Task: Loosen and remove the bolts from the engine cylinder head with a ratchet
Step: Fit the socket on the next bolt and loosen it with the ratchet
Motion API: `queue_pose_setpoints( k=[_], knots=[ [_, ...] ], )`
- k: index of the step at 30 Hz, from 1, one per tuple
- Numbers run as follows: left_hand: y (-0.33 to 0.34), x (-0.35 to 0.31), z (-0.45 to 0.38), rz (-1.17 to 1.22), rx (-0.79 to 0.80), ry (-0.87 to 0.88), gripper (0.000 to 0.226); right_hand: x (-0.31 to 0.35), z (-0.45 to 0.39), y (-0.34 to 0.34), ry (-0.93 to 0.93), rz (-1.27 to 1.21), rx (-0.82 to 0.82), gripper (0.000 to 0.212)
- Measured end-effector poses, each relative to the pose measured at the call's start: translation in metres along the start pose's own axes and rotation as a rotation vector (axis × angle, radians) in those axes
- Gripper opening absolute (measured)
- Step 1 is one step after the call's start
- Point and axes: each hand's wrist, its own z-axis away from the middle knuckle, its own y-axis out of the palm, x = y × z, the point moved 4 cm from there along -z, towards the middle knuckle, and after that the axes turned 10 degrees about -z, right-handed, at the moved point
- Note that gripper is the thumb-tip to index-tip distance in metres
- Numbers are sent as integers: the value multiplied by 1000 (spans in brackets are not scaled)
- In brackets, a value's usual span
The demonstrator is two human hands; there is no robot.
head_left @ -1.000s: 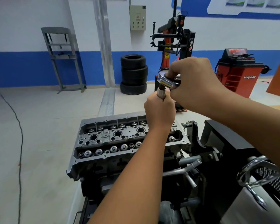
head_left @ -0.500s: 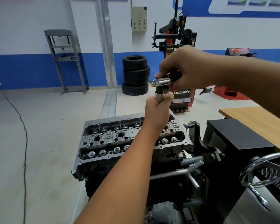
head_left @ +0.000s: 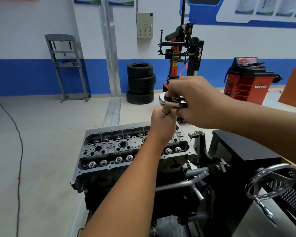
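1. The chrome ratchet lies level above the cylinder head's right end, head pointing left.
2. Right hand clenches its handle.
3. Left hand grips the upright extension beneath.

Both bare forearms are extended toward the centre of the frame. The left forearm is raised from the bottom centre, and the left hand is closed in a fist, knuckles turned to the camera, just below the right hand. The right forearm is brought in from the right edge, slightly angled downward. The right hand is curled shut, its fingers bent down over the left fist.
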Motion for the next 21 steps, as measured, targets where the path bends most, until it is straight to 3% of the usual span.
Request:
queue_pose_setpoints(
  k=[2, 4, 7, 8, 10, 12, 15, 21],
  knots=[
    [2, -2, 2, 17, 46, 34, 64, 5, 11, 4, 94, 37, 18, 30],
    [3, -5, 3, 36, 72, 48, 66, 13, 25, 9, 187, 88, 40, 44],
    [1, -6, 1, 12, 66, 18, 52, 17, 45, 9, 254, 290, 95, 76],
    [0, -6, 1, 1, 71, 5, 42, 15, 50, 7, 279, 368, 118, 77],
    [-2, -5, 0, -23, 110, -2, 31, 3, 57, -1, 329, 498, 141, 51],
    [-2, -4, 1, -38, 170, -11, 41, -11, 59, -9, 407, 525, 156, 29],
    [-1, -3, -1, -28, 204, -39, 42, -27, 50, -13, 448, 504, 159, 41],
    [4, -2, -10, -60, 50, -110, 41, -42, 28, -14, 377, 557, 129, 47]
  ],
)
